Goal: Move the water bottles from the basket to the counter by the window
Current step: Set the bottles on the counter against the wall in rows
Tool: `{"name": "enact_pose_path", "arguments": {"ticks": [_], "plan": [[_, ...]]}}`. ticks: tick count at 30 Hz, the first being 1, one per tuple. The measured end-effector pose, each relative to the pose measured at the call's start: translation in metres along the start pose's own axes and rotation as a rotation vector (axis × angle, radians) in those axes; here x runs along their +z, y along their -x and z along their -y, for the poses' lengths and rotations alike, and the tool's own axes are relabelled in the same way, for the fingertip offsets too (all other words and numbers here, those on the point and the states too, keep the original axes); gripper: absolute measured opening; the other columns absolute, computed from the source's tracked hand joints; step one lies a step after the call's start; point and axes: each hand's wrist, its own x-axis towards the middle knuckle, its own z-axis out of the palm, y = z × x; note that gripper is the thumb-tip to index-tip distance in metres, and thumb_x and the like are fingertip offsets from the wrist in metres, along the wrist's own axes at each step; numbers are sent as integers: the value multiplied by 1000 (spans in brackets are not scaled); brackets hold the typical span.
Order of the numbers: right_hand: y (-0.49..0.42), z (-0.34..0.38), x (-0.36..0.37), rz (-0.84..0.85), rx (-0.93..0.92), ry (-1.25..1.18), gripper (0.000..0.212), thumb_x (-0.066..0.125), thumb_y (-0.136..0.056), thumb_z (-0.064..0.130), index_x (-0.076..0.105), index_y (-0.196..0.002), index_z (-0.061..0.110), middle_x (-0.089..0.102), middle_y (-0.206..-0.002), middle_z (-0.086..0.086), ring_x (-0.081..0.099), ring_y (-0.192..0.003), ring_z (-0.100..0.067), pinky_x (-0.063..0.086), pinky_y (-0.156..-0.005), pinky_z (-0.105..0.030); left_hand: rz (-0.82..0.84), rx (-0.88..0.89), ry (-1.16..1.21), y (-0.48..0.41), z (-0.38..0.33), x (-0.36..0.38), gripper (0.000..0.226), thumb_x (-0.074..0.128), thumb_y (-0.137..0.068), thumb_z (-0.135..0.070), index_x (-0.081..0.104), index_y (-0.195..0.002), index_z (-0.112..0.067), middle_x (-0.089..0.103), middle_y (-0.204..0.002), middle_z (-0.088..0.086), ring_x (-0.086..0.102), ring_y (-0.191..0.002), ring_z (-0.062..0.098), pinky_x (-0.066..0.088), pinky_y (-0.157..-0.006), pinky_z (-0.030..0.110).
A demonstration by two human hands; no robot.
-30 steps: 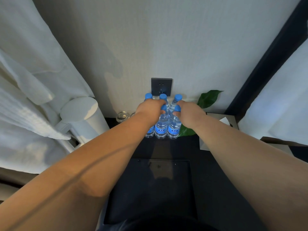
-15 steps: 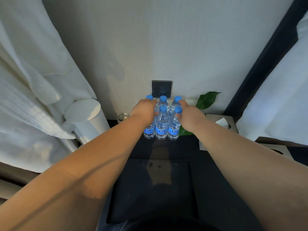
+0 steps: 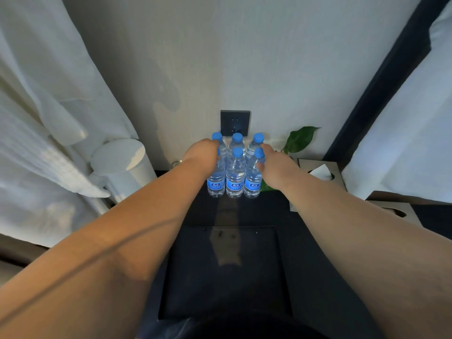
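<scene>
Several clear water bottles (image 3: pixel 235 174) with blue caps and blue labels stand upright in two rows on the dark counter (image 3: pixel 310 241), tight against the wall. My left hand (image 3: pixel 201 155) touches the left side of the group and hides the front-left bottle's cap. At the right side, my right hand (image 3: pixel 272 165) rests its fingertips on the front-right bottle just under its cap. Neither hand visibly wraps a bottle. A dark rectangular basket (image 3: pixel 225 285) sits below me and looks empty.
A white kettle (image 3: pixel 119 162) and a small glass (image 3: pixel 176 163) stand left of the bottles. A black wall socket (image 3: pixel 235 122) sits behind them. Right of them are a green leaf (image 3: pixel 299 139) and a tissue box (image 3: pixel 320 171). White fabric (image 3: pixel 36 118) hangs at left.
Both hands came off the tops of the front bottles and spread outward to the sides of the group. The bottles stayed upright in place.
</scene>
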Motion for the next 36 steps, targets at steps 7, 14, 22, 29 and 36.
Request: {"name": "enact_pose_path", "arguments": {"ticks": [7,14,22,29,36], "plan": [[3,0,-1,22,2,45,70,50,-109,28,14,-168,23,65,-129,-18,64,-110,-35,48,-85,-41,-18,12,12,-3,-1,1,23,64,-96,-11,61,-119,-11,63,-112,12,60,-94,28,44,-78,34],[4,1,-3,54,23,28,72,50,-109,27,12,-169,23,66,-124,-16,60,-96,-27,44,-78,-36,-39,11,13,-5,-1,4,24,64,-98,-12,61,-122,-10,64,-113,12,61,-96,28,41,-77,33],[12,5,-5,82,34,1,82,54,-108,25,1,-170,29,63,-83,-7,59,-65,-15,39,-51,-29,-32,14,53,0,2,0,46,64,-100,-20,52,-144,-16,62,-124,13,62,-105,31,49,-83,38],[19,2,-13,5,-28,32,77,52,-108,30,6,-170,31,67,-90,-7,63,-70,-19,55,-63,-38,-104,-31,47,22,-2,-3,58,63,-100,-41,43,-150,-21,58,-130,10,65,-107,32,58,-84,45],[36,-18,-16,-39,-120,60,65,57,-104,44,29,-160,28,63,-97,0,64,-87,-23,46,-69,-36,-201,-77,40,54,-10,-14,52,63,-96,-47,50,-138,-19,64,-122,6,66,-94,26,61,-75,43]]}}
